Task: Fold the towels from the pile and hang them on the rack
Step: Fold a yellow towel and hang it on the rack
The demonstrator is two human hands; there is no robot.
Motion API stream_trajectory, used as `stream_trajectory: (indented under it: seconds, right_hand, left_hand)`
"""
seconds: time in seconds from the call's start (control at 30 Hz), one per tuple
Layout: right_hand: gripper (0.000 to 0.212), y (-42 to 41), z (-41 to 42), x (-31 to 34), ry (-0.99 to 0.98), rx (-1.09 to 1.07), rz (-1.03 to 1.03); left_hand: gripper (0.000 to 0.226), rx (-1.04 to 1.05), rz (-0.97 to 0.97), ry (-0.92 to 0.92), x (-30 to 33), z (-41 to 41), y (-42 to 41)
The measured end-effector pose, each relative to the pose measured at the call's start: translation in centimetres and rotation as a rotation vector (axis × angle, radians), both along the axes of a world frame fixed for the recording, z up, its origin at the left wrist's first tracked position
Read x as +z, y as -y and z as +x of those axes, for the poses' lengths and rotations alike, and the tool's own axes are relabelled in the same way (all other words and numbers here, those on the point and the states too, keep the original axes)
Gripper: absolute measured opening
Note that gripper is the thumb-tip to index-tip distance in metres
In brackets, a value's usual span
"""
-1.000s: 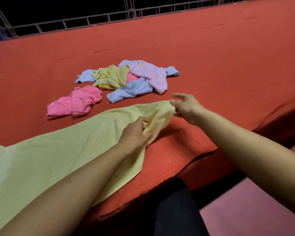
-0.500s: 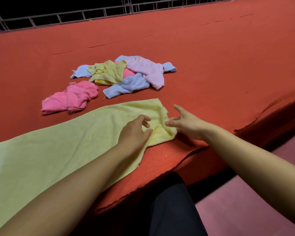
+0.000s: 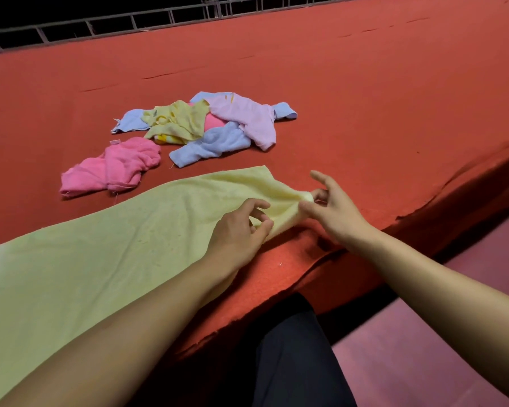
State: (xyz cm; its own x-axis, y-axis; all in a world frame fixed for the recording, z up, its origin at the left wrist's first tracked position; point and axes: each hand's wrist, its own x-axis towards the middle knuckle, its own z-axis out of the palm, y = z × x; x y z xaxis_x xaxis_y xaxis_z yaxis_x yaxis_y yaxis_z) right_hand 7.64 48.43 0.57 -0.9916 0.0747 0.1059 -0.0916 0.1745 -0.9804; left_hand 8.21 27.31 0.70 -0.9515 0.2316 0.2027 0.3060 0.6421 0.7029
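Note:
A large pale yellow towel (image 3: 100,259) lies spread on the red felt table (image 3: 365,98), running from the lower left to its right end near the front edge. My right hand (image 3: 332,210) pinches that end's near corner between thumb and fingers and lifts it slightly. My left hand (image 3: 238,233) rests on the towel just left of it, with thumb and fingers curled on a fold of the near edge. Behind lies the pile (image 3: 215,121) of blue, yellow and light pink towels, with a crumpled bright pink towel (image 3: 115,168) to its left.
A grey metal rack or railing (image 3: 159,17) runs along the table's far edge. The table's front edge (image 3: 423,207) drops to a pinkish floor (image 3: 423,362) at the lower right. My dark trousers (image 3: 291,362) show below the edge.
My right hand has come in from beside the towel's end and taken hold of its corner, raising it a little. My left hand's fingers have closed on the near edge.

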Motion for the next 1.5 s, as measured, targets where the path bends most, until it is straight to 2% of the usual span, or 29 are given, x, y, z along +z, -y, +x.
stream_trajectory:
  seconds: [0.07,0.13,0.2,0.27,0.33,0.47,0.53,0.7,0.93,1.07,1.17,1.27,1.4,1.5]
  right_hand:
    - [0.066,-0.6,-0.3,0.8,0.023,-0.065,-0.144]
    - [0.069,-1.5,-0.5,1.8,0.104,-0.111,-0.135]
    - [0.074,-2.9,-0.4,2.5,0.210,-0.078,0.078]
    - [0.079,-4.2,-0.2,2.7,0.271,-0.019,0.425]
    - [0.084,-5.0,0.2,2.5,0.287,0.001,0.598]
    - [0.086,-5.3,0.6,1.5,0.332,0.060,0.529]
    - [0.088,-5.2,0.7,1.4,0.331,0.095,0.559]
    - [0.088,-5.4,0.9,1.4,0.337,0.148,0.551]
    - [0.086,-6.0,1.7,1.1,0.356,0.143,0.518]
    - [0.086,-6.2,2.1,1.2,0.362,0.194,0.561]
    - [0.082,-6.2,2.0,1.6,0.352,0.201,0.569]
    - [0.076,-6.6,1.4,2.3,0.307,0.143,0.520]
    - [0.074,-7.5,-0.2,2.7,0.303,0.061,0.284]
    - [0.076,-8.5,-1.5,2.5,0.303,-0.008,0.269]
  left_hand:
    - [0.023,-0.008,0.019,-0.016,0.5,0.0,-0.5]
    - [0.022,-0.015,0.042,-0.013,1.0,-0.2,-1.3]
    - [0.021,-0.034,0.035,0.004,1.2,-0.2,-1.9]
    - [0.021,-0.065,-0.002,0.022,0.9,-0.2,-2.4]
    - [0.021,-0.081,-0.047,0.035,0.5,-0.5,-2.5]
    - [0.018,-0.021,-0.100,-0.002,0.2,-3.9,-2.1]
    - [0.018,0.005,-0.121,-0.043,0.5,-6.9,-2.0]
    - [0.021,-0.033,-0.178,-0.077,0.6,-15.1,-3.2]
    - [0.041,-0.096,-0.486,-0.011,-1.6,-21.1,-4.0]
    - [0.043,-0.134,-0.453,0.059,-1.2,-22.4,-3.2]
    - [0.029,-0.184,-0.423,0.065,-0.2,-22.9,-2.9]
    - [0.012,-0.171,-0.423,-0.023,1.2,-24.2,-2.9]
    - [0.012,-0.132,-0.276,-0.077,2.9,-27.0,-2.9]
    - [0.015,-0.147,-0.245,-0.101,3.4,-28.7,-3.4]
